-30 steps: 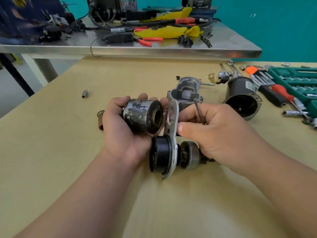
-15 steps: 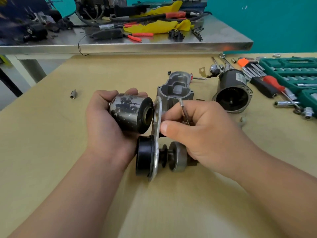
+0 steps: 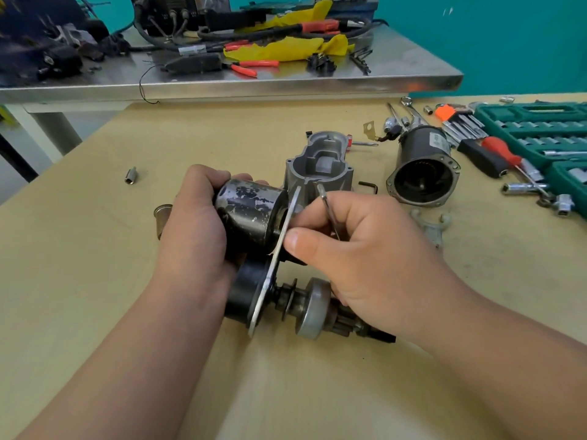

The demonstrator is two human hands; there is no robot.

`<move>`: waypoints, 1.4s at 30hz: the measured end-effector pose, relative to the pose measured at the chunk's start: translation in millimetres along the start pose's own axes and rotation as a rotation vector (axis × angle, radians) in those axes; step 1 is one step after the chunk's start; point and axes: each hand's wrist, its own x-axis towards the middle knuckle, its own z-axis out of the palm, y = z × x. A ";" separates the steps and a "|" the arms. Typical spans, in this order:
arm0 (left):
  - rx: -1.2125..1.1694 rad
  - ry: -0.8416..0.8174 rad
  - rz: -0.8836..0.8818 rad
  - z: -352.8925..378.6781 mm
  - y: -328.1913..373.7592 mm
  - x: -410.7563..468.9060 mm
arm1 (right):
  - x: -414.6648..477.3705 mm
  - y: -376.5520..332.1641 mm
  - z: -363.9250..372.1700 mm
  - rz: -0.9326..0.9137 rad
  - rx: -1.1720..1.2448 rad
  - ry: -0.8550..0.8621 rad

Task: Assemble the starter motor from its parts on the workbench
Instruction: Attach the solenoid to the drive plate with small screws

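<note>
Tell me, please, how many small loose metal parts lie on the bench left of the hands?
2: a small socket lying alone further left, and a metal cap partly hidden behind the left hand. Others may lie hidden.

Your left hand grips scuffed black cylindrical solenoid, end against flat grey metal plate carrying steel pinion drive; grey cast housing, black motor can sit behind on counter.

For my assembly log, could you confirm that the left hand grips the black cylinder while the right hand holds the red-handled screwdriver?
Not quite: in the head view the right hand pinches a thin metal rod; the red-handled screwdriver lies on the bench. The left hand does grip the black cylinder.
</note>
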 end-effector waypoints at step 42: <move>0.277 0.220 0.313 -11.1 1.3 -29.3 | -6.8 8.0 16.5 -0.047 -0.061 0.086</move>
